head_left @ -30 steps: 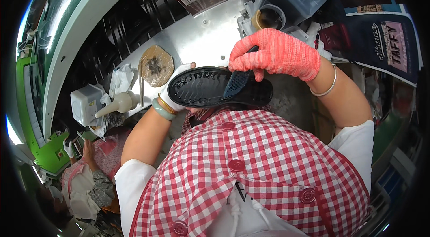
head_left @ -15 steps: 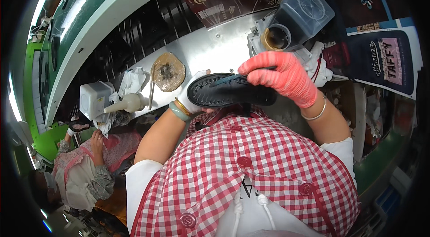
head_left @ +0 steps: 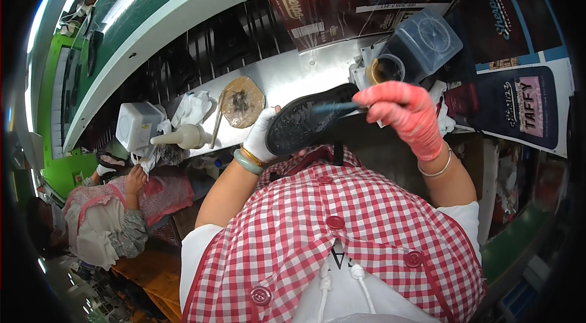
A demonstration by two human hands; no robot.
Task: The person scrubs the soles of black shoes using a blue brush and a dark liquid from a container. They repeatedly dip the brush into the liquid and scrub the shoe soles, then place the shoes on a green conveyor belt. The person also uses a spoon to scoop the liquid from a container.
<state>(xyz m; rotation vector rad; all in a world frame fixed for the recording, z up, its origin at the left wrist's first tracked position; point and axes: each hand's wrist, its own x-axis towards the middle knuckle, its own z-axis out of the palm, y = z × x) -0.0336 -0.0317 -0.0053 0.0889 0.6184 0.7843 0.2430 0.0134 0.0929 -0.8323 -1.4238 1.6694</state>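
My left hand, in a white glove, is closed on the left end of a black shoe sole. The sole is tilted, its right end raised toward the far side, and its broad face looks wet and shiny. A slim blue-green brush is pinched in my right hand, which wears a pink-red knit glove. The brush lies over the right half of the sole, slightly blurred; I cannot tell whether its tip touches. My left fingers under the sole are mostly hidden.
Left on the metal bench are a stained brown round pad, a squeeze bottle, a white container and crumpled cloth. Back right are a cup and clear plastic box. A co-worker sits left.
The sole has tilted, with its right end swinging toward the far side. My right hand has moved right and slightly nearer, taking the brush toward the sole's right half. The view has shifted slightly.
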